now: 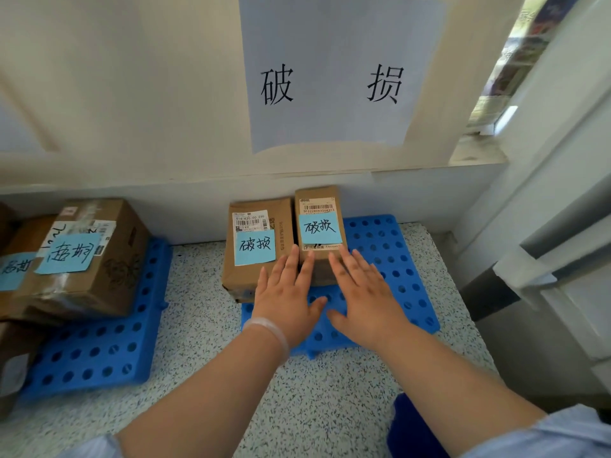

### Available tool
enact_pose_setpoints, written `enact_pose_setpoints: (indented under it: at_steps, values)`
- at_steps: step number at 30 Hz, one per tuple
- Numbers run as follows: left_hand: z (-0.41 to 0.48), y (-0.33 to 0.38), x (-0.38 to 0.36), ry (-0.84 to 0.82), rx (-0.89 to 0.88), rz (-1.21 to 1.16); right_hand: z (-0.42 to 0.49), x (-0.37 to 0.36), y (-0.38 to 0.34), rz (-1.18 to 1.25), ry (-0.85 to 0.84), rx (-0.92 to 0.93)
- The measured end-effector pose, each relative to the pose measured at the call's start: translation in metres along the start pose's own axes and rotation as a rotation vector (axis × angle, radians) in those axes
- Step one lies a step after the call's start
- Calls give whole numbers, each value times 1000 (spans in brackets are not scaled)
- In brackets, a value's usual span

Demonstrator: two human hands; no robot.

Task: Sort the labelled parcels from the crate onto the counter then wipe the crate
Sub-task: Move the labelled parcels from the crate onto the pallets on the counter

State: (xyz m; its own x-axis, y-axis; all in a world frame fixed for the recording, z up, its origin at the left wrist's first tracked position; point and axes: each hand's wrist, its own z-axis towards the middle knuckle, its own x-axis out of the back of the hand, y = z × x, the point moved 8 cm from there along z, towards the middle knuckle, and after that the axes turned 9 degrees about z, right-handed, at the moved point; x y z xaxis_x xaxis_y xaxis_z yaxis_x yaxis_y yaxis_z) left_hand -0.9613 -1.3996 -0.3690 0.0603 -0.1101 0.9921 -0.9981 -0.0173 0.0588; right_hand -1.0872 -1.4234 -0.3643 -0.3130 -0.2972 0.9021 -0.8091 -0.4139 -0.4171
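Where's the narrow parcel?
The narrow parcel sits mid head view on the right pallet, right of the wider parcel, left hand and right hand at its near end.

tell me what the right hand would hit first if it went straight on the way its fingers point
The smaller parcel, the right one of the pair. The right hand has its fingertips at the parcel's near edge, probably touching it, though depth is unclear.

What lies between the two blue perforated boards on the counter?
Nothing. In the head view, only a bare strip of speckled counter separates the left blue board from the right blue board.
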Motion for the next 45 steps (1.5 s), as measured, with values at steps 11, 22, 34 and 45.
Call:
enact_pose_setpoints:
  at_steps: [11, 22, 34, 45]
  values:
    - [-101, 83, 44, 50, -278, 69, -152, 32, -6, 27, 266, -158]
    - [-199, 269, 34, 63, -726, 47, -362, 54, 61, 25, 432, -562]
    - [-331, 483, 1, 6, -1199, 2, -582, 45, 162, 176, 504, -955]
    - [-357, 612, -64, -219, -1064, 138, -705, 40, 274, 388, 471, -1116]
